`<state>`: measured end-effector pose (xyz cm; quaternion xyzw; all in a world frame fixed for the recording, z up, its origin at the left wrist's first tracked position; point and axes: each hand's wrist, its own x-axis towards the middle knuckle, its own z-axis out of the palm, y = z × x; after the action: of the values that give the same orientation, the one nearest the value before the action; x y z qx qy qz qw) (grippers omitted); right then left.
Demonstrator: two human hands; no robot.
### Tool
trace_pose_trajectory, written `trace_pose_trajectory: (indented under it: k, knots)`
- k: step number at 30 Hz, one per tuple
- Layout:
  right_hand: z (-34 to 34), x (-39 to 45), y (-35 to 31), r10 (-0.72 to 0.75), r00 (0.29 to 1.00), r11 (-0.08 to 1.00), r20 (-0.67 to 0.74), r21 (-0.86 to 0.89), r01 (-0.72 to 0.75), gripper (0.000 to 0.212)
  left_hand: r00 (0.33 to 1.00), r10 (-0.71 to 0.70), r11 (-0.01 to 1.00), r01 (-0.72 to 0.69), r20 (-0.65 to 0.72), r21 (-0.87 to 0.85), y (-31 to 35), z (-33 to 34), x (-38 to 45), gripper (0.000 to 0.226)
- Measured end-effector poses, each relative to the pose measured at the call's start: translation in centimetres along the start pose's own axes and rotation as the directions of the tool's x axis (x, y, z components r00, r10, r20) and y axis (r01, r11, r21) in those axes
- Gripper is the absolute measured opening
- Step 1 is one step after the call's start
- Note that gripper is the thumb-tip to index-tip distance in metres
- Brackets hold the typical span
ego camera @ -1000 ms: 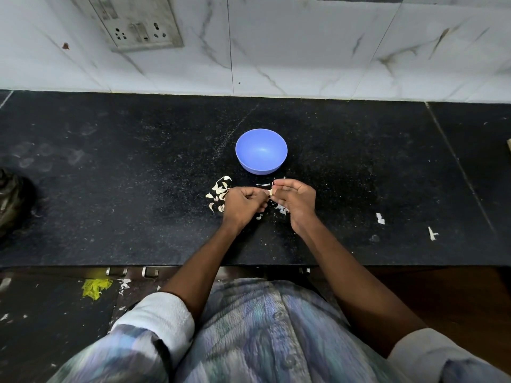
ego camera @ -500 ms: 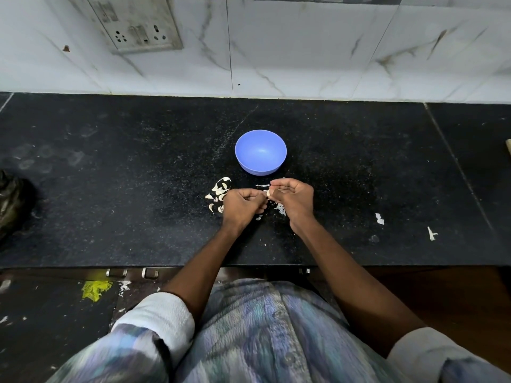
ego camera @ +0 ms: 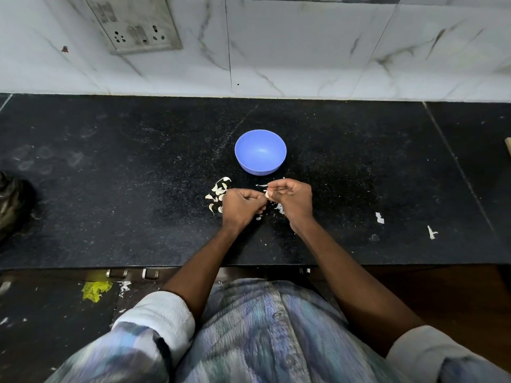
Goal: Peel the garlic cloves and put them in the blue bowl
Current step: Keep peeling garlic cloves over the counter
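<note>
1. The left hand (ego camera: 242, 207) and right hand (ego camera: 293, 199) meet just above the black table (ego camera: 110, 189), fingers curled.
2. Both pinch a small pale garlic clove (ego camera: 266, 194) between their fingertips; little of it shows.
3. The blue bowl (ego camera: 260, 152) stands just beyond the hands, apart from them, its visible inside bare.
4. Pale garlic skins (ego camera: 218, 193) lie scattered on the table left of the left hand, and a few more under the right hand.
5. Two white scraps (ego camera: 380, 217) lie well to the right.
</note>
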<state>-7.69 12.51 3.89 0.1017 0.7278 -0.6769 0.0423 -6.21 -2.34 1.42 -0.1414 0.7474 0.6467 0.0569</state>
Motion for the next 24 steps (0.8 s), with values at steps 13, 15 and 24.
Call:
trace_pose_trajectory:
  k: [13, 15, 24]
  knots:
    - [0.0, 0.3, 0.3, 0.251, 0.968, 0.928, -0.001, 0.286, -0.240, 0.017, 0.980, 0.200, 0.977, -0.201, 0.016, 0.072, -0.1, -0.5, -0.1, 0.012]
    - [0.1, 0.3, 0.3, 0.255, 0.967, 0.928, 0.022, 0.275, -0.251, 0.013, 0.972, 0.234, 0.968, -0.231, -0.009, 0.100, 0.0, -0.5, -0.1, 0.011]
    - [0.0, 0.3, 0.8, 0.251, 0.964, 0.946, 0.089, 0.191, -0.263, 0.015, 0.943, 0.333, 0.919, -0.324, 0.000, 0.222, -0.4, -1.1, 0.4, 0.010]
